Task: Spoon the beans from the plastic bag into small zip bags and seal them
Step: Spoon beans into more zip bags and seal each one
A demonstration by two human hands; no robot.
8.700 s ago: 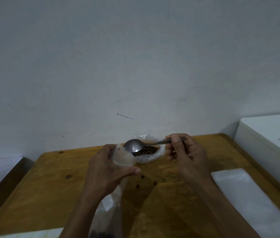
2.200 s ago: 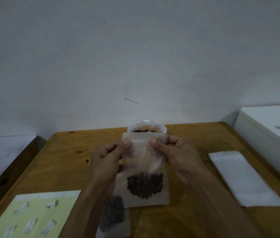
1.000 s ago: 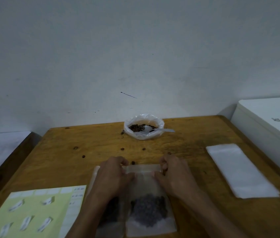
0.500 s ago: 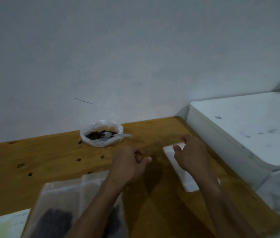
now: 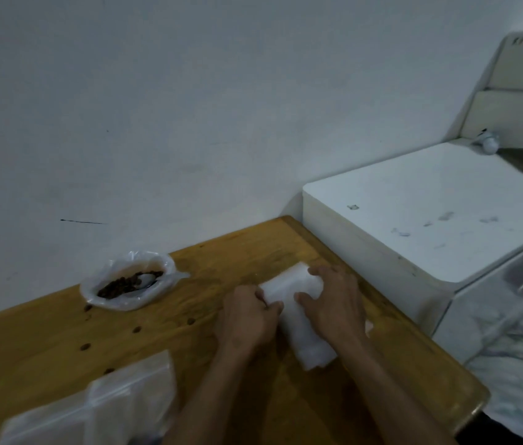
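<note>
A clear plastic bag (image 5: pixel 128 285) with its rim rolled down holds dark beans near the wall, and a metal spoon (image 5: pixel 144 280) lies in it. A white stack of empty zip bags (image 5: pixel 298 313) lies on the wooden table (image 5: pixel 45 342) near its right edge. My left hand (image 5: pixel 247 319) pinches the stack's left edge. My right hand (image 5: pixel 334 303) rests on top of the stack with fingers spread. Filled zip bags (image 5: pixel 93 409) lie blurred at the lower left.
Several loose beans (image 5: pixel 85 347) are scattered on the table between the bean bag and the filled bags. A white appliance (image 5: pixel 414 213) stands against the table's right side. The table's right edge (image 5: pixel 465 380) runs close to the stack.
The view has swung right. Both hands left the sealed bag at the lower left and moved to the white stack; my left hand now pinches its edge.
</note>
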